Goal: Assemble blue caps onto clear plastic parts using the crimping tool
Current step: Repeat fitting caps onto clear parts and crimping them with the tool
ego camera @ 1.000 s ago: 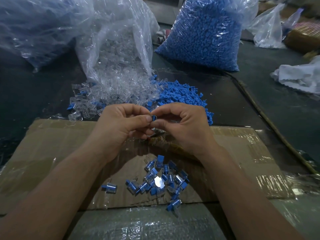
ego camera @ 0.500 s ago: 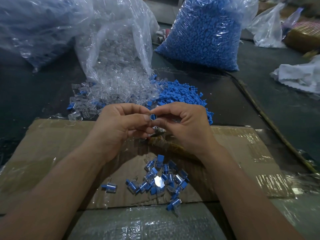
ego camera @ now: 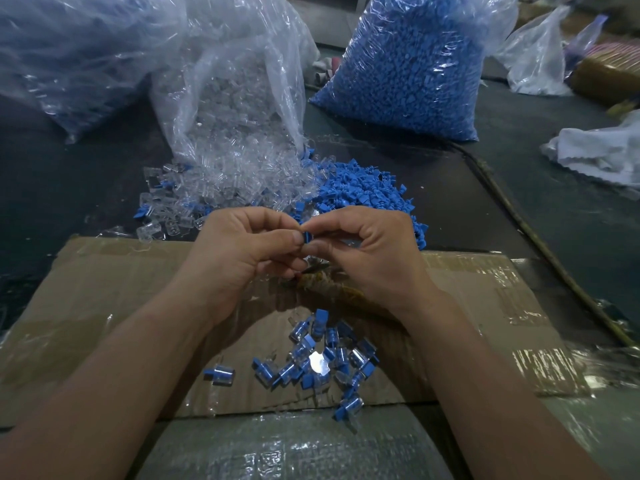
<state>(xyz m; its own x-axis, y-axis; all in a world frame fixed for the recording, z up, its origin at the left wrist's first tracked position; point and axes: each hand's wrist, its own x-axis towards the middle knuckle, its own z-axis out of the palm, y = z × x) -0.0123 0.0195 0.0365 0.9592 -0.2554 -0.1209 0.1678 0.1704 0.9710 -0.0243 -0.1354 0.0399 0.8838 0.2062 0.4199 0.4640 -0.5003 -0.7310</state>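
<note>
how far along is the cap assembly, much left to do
Early on. Done: a small pile of capped pieces lies on the cardboard. In hand: the left hand and right hand pinch one blue cap between them. Left: a heap of loose clear parts, a heap of loose blue caps beside it, and a full bag of blue caps behind.

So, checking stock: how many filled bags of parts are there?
3: bluish bag far left, clear-parts bag centre, blue-caps bag beside it. A crumpled bag far right looks empty; others may be hidden.
</note>
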